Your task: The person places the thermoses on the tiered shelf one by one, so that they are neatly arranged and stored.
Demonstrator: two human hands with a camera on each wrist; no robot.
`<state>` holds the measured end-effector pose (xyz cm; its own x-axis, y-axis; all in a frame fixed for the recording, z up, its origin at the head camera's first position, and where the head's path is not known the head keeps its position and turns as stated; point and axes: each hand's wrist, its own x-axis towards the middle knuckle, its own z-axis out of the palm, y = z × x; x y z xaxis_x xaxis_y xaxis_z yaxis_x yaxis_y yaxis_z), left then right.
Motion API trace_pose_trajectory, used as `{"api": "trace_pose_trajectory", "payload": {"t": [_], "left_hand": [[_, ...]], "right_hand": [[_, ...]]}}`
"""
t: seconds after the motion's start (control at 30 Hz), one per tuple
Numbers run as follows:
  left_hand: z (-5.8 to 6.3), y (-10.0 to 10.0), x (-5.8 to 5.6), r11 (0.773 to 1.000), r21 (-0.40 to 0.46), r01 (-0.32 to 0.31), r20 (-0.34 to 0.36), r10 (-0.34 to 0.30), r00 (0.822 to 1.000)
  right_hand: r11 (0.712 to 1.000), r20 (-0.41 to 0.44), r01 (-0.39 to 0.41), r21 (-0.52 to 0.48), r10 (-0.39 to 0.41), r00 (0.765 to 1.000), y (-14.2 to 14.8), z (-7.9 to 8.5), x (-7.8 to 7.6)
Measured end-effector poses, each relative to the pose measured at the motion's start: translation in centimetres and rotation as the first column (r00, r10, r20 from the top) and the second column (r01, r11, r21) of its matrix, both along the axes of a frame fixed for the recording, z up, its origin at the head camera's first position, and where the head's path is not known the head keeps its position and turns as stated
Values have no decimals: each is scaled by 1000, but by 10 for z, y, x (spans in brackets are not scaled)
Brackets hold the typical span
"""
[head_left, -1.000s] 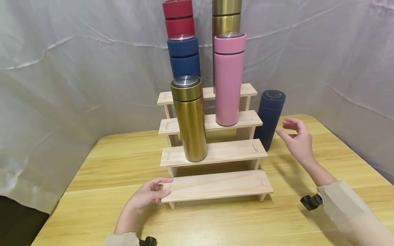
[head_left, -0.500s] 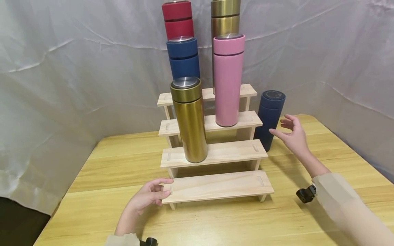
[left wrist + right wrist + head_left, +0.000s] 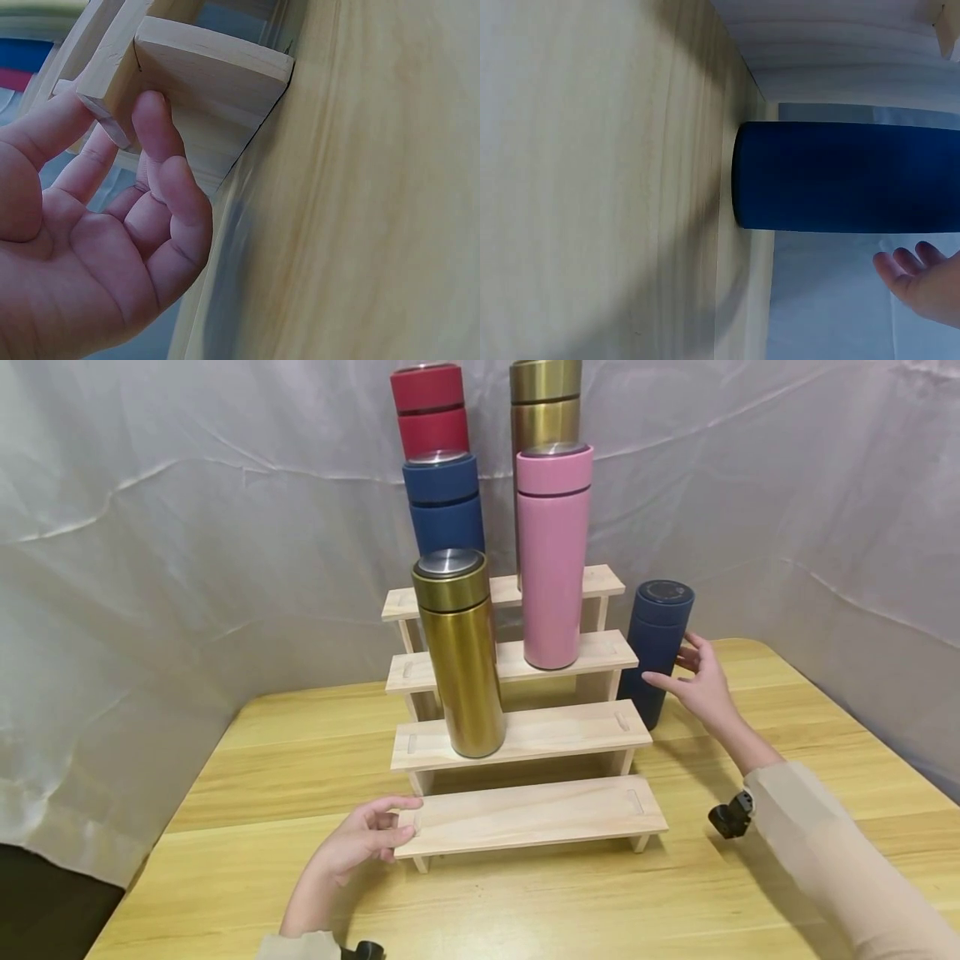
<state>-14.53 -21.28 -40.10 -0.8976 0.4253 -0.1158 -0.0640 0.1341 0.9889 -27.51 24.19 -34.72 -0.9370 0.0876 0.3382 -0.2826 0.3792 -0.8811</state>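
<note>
At the front left of a stepped wooden stand [image 3: 532, 814], my left hand [image 3: 352, 843] grips the end of the lowest step. The left wrist view has the fingers [image 3: 161, 135] curled at the board's end. A navy thermos bottle [image 3: 654, 643] stands upright on the table, right of the stand. My right hand [image 3: 705, 687] is beside it, thumb in front and fingers behind its right side. In the right wrist view a gap shows between the fingers and the bottle [image 3: 847, 176]; the thumb is out of sight there.
On the stand are a gold thermos [image 3: 461, 668], a pink thermos [image 3: 555, 560], a blue thermos [image 3: 446, 514], a red thermos [image 3: 429, 414] and a taller gold thermos [image 3: 546, 422] at the back. Grey cloth [image 3: 225, 527] hangs behind the wooden table [image 3: 285, 752].
My right hand has moved left and slightly away from me, up to the navy thermos bottle. My left hand keeps its grip on the lowest step.
</note>
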Motion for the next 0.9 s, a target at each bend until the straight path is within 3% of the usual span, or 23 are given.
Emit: {"api": "trace_pose_trajectory", "payload": {"t": [0.37, 0.9], "left_hand": [[1, 1, 0, 1000, -6, -2, -5, 2, 1000], [2, 3, 0, 1000, -4, -17, 14, 17, 1000]], "right_hand": [[999, 7, -42, 10, 42, 999, -4, 2, -8], [998, 1, 49, 47, -49, 999, -5, -1, -11]]}}
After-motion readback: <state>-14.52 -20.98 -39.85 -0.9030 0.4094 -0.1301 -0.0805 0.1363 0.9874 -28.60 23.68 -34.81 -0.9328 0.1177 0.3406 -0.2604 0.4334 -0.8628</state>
